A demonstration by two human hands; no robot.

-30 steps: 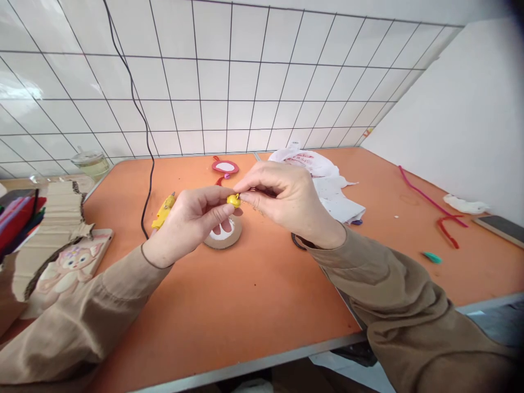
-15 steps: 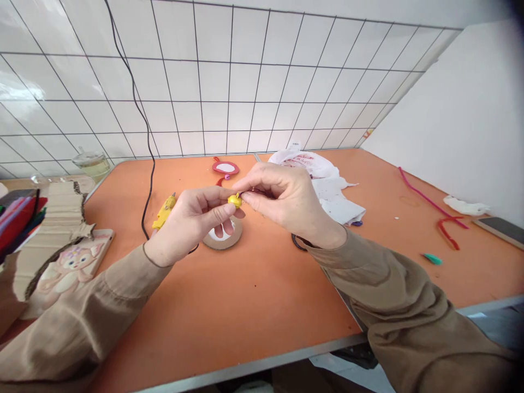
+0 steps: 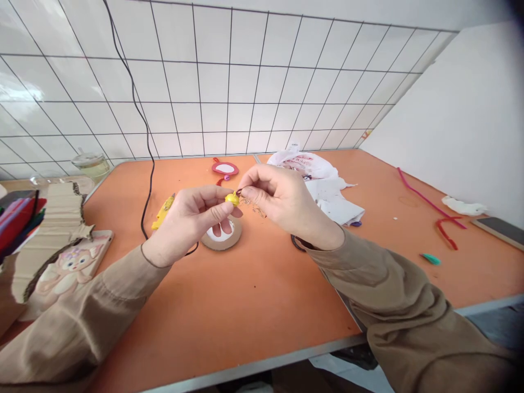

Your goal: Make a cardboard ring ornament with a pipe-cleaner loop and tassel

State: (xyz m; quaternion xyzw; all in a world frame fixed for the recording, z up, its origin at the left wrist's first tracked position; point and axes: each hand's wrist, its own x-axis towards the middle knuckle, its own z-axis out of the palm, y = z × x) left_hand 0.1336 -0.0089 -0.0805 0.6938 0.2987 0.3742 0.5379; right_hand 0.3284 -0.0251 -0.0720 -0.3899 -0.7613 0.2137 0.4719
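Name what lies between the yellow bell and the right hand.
In the head view, a thin dark strand lies between the yellow bell and the right hand.

Lower centre: open run of orange tabletop (image 3: pixel 245 311), front edge up to cardboard ring (image 3: pixel 221 245).
Mid-frame: left hand (image 3: pixel 190 215) and right hand (image 3: pixel 282 199) nearly meet at yellow bell (image 3: pixel 232 200); little room between.
Left: yellow tool (image 3: pixel 162 214) beside left hand; black cord (image 3: pixel 133 87) hangs across the way.
Far left: torn cardboard (image 3: pixel 51 218) bars passage.
Behind right hand: plastic bag (image 3: pixel 307 164), crumpled.
Right: passable above low pink stem (image 3: pixel 428 196).
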